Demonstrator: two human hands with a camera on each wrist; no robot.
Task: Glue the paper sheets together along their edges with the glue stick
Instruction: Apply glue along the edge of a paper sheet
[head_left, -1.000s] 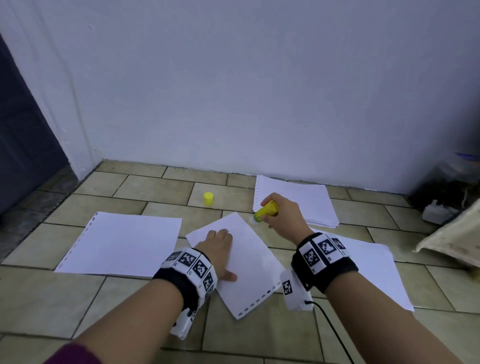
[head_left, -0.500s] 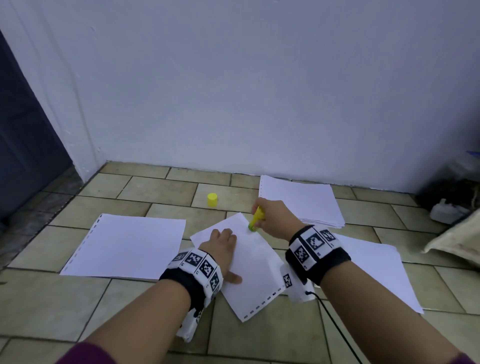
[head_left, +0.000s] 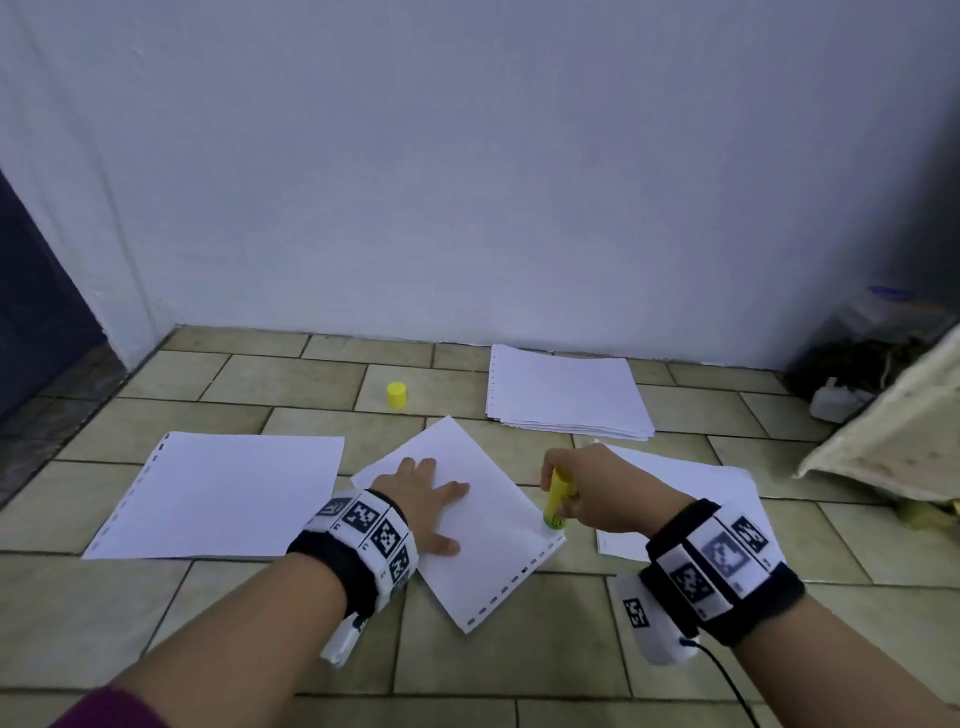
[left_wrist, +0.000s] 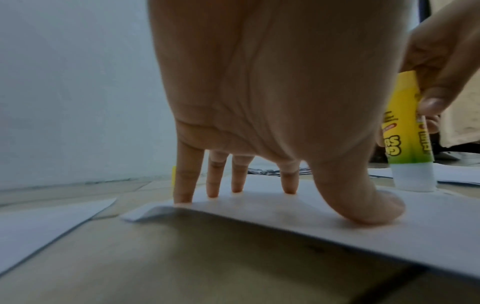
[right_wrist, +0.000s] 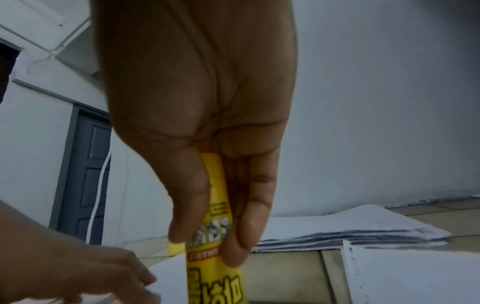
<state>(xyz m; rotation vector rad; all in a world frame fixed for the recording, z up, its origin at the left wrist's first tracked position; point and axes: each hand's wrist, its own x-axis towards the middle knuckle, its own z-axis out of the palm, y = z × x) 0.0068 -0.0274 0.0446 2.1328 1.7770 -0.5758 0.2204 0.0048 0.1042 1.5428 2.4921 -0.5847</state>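
Head view shows the right hand (head_left: 602, 488), fingers curled round the glue stick (head_left: 557, 498), having run it down the sheet (head_left: 488, 525) edge to the near corner while the flat left hand (head_left: 426, 499) pins the paper, so 1 edge looks glued.

A yellow glue stick (head_left: 557, 499) is held upright, tip down on the right corner of a tilted white paper sheet (head_left: 488, 540)

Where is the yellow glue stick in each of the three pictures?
Head view: the glue stick is right of centre, held by the right hand, tip on the tilted sheet's right edge.
Left wrist view: far right, standing on the sheet.
Right wrist view: bottom centre, pinched in the fingers.
Shared landmark: the paper stack near the wall.
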